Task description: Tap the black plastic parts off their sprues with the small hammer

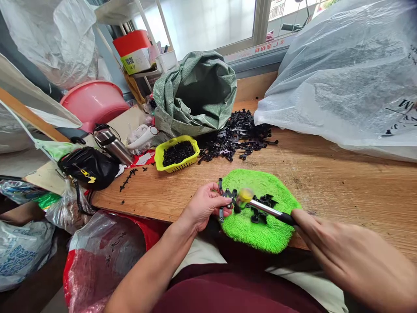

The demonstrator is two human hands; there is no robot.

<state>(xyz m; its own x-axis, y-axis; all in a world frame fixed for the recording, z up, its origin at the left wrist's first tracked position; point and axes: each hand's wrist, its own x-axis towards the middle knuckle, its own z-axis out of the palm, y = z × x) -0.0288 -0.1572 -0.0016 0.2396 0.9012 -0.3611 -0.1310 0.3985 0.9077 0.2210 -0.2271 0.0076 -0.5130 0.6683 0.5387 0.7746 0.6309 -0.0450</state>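
Right hand tight around probable hammer

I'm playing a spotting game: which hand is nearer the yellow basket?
Left. The left hand is below and a bit right of the yellow basket in the picture; the right hand, on the hammer, is much farther right, by the green cloth's right edge.

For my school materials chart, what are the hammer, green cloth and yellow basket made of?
The hammer's shaft looks like polished metal, given its bright shine; its yellowish head is too blurred to tell. The green cloth is probably microfibre: its surface looks fluffy. The yellow basket seems smooth plastic, with moulded-looking slots.
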